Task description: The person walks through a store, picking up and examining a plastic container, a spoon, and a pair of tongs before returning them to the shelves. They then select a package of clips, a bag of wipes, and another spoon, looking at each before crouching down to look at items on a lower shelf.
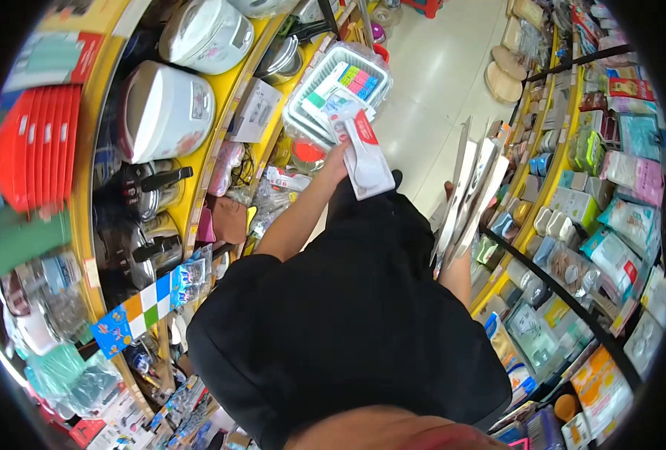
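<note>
Yellow-edged shop shelves [198,172] run down your left with white rice cookers [164,112]; packaged goods fill the rack [565,247] on your right. Your right hand [451,196] is clamped on a fanned stack of flat white carded packs [468,195], held upright at your side. Your left hand [337,161] is closed on one white-and-red blister-carded pack [364,154], raised just under the clear plastic tray [333,82] of small items on the shelf. Judged: one pack out, not yet placed; stack unsorted.
</note>
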### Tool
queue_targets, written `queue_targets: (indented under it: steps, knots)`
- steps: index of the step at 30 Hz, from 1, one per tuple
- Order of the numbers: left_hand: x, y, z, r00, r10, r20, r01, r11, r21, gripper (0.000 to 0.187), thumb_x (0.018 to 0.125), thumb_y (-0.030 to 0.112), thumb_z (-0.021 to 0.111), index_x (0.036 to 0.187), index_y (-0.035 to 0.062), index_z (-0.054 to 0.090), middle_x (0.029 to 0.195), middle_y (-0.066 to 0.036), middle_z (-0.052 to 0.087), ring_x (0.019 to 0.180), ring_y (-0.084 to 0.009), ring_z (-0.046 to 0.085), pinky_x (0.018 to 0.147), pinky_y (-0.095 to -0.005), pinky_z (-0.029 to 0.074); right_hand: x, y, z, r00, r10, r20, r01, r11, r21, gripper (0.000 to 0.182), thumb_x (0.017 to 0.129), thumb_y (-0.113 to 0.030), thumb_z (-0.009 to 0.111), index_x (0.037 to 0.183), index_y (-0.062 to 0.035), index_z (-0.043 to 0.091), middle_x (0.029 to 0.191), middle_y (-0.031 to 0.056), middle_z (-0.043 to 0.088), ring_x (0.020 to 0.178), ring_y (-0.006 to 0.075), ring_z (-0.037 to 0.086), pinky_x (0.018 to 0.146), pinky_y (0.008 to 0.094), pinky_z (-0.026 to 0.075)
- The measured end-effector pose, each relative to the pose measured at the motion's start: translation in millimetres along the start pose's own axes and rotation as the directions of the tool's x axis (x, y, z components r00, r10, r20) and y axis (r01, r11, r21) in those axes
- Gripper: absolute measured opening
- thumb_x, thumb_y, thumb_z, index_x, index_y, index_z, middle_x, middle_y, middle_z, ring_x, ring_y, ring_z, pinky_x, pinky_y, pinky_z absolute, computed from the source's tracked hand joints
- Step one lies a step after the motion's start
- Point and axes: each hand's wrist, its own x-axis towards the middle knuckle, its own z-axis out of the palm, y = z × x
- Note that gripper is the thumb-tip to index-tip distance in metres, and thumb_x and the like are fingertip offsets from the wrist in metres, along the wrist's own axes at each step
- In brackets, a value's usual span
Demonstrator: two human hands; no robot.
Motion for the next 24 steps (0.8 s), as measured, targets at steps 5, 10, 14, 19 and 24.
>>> queue_targets:
  steps: [5, 10, 14, 19, 24]
  knots:
    - [119.9, 38.5, -61.0, 0.985, 0.036, -0.168, -0.060, 0.988, -0.139, 0.034, 0.088, 0.018, 0.041, 0.119, 0.0021, 0.040, 0.117, -0.015, 0.049, 0.108, -0.0292, 0.048, 0.092, -0.0439, 0.038, 77.1, -13.5, -15.3, 0.993, 0.055, -0.107, -0.043, 0.993, 0.107, 0.070, 0.066, -0.040, 0.069, 0.124, -0.0120, 0.041, 0.116, 0.0128, 0.051, 0.100, 0.0242, 0.053, 0.082, 0.0460, 0.045]
    - [234.7, 83.7, -69.4, 0.915, 0.017, -0.403, -0.063, 0.993, -0.103, 0.039, 0.088, 0.020, 0.041, 0.122, 0.0021, 0.037, 0.123, -0.015, 0.043, 0.111, -0.0301, 0.043, 0.094, -0.0447, 0.035, 119.8, -11.5, -50.2, 0.902, 0.021, -0.431, -0.062, 0.995, -0.081, 0.074, 0.065, -0.039, 0.070, 0.125, -0.0092, 0.038, 0.116, 0.0121, 0.050, 0.100, 0.0231, 0.053, 0.083, 0.0425, 0.044]
    - [325.4, 99.1, -88.4, 0.904, 0.009, -0.427, -0.079, 0.986, -0.147, 0.039, 0.089, 0.028, 0.038, 0.119, 0.0034, 0.040, 0.119, -0.014, 0.044, 0.113, -0.0279, 0.041, 0.096, -0.0448, 0.033, 137.3, -19.6, -67.9, 0.790, 0.023, -0.613, -0.189, 0.960, -0.208, 0.077, 0.064, -0.038, 0.071, 0.125, -0.0069, 0.036, 0.117, 0.0116, 0.049, 0.100, 0.0222, 0.053, 0.083, 0.0398, 0.044]
    - [338.1, 105.8, -78.5, 0.871, -0.036, -0.491, 0.181, 0.950, 0.252, 0.041, 0.085, 0.036, 0.046, 0.109, 0.0031, 0.046, 0.099, -0.009, 0.055, 0.091, -0.0235, 0.053, 0.081, -0.0394, 0.043, 161.5, -25.1, -75.0, 0.666, 0.061, -0.743, -0.373, 0.890, -0.262, 0.080, 0.063, -0.037, 0.072, 0.126, -0.0041, 0.034, 0.118, 0.0109, 0.049, 0.101, 0.0211, 0.053, 0.084, 0.0363, 0.043]
    - [321.4, 63.0, -115.2, 0.849, 0.517, -0.109, 0.102, 0.043, 0.994, 0.033, 0.070, 0.022, 0.064, 0.096, 0.0033, 0.054, 0.097, -0.010, 0.055, 0.094, -0.0268, 0.049, 0.078, -0.0400, 0.040, 194.1, -19.7, -89.0, 0.606, 0.104, -0.789, -0.495, 0.825, -0.272, 0.084, 0.062, -0.036, 0.073, 0.127, -0.0013, 0.032, 0.118, 0.0103, 0.048, 0.101, 0.0200, 0.053, 0.085, 0.0328, 0.043]
